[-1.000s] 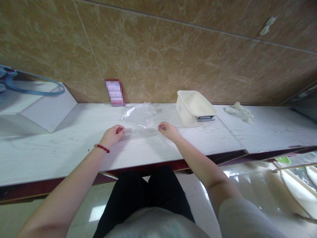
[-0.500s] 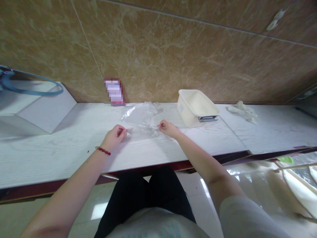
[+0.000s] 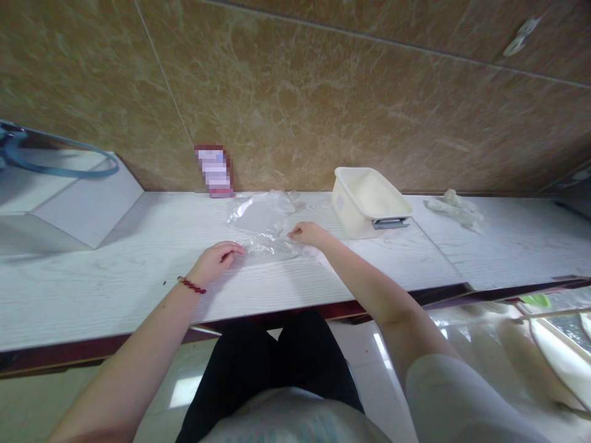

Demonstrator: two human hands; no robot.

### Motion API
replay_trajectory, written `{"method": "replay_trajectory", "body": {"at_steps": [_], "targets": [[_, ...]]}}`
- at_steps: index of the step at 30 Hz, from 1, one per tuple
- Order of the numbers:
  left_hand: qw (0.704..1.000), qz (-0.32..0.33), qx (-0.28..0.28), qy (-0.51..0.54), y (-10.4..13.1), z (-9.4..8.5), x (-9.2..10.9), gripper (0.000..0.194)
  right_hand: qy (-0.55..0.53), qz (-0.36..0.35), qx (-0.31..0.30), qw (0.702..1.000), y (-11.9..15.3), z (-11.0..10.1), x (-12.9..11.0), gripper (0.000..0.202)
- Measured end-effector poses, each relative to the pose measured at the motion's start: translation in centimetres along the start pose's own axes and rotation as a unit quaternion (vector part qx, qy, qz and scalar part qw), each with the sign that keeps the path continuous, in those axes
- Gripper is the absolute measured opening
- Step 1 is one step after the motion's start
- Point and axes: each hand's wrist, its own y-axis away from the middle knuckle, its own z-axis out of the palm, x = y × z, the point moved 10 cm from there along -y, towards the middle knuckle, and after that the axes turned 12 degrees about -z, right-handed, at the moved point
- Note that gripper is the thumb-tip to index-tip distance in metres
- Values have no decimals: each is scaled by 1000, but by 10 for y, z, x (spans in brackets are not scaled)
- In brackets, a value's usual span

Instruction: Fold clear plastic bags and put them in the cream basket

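Observation:
A clear plastic bag [image 3: 263, 214] lies crinkled on the white wood-grain counter [image 3: 152, 258] in front of me, its near part bunched between my hands. My left hand [image 3: 216, 261], with a red bead bracelet [image 3: 191, 284] on the wrist, has its fingers drawn together at the bag's near left edge. At the bag's right side my right hand [image 3: 308, 234] pinches the plastic between thumb and fingers. The exact grip of the left fingertips is partly hidden.
A cream plastic bin [image 3: 353, 209] with a grey handle stands right of the bag. Beyond it lies a crumpled whitish glove-like thing [image 3: 455, 209]. A blurred-out phone [image 3: 215, 172] leans on the brown tiled wall [image 3: 286, 92]. A white box [image 3: 87, 209] sits left.
My left hand's fingers have straightened and reach slightly right along the bag's edge. My right hand has shifted a little left. The bag's near part lies a little differently.

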Motion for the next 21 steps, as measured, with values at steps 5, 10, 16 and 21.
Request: {"method": "replay_trajectory", "body": {"at_steps": [5, 10, 16, 21], "targets": [[1000, 1, 6, 1, 3, -5, 6, 28, 1, -54, 3, 999, -6, -2, -18, 11], [1000, -2, 19, 5, 3, -10, 0, 30, -20, -79, 66, 995, -19, -26, -25, 15], [998, -39, 48, -22, -2, -13, -15, 32, 4, -54, 64, 997, -44, -17, -13, 13], [996, -57, 46, -44, -5, -10, -21, 31, 0, -53, 67, 996, -50, -13, -5, 13]]}}
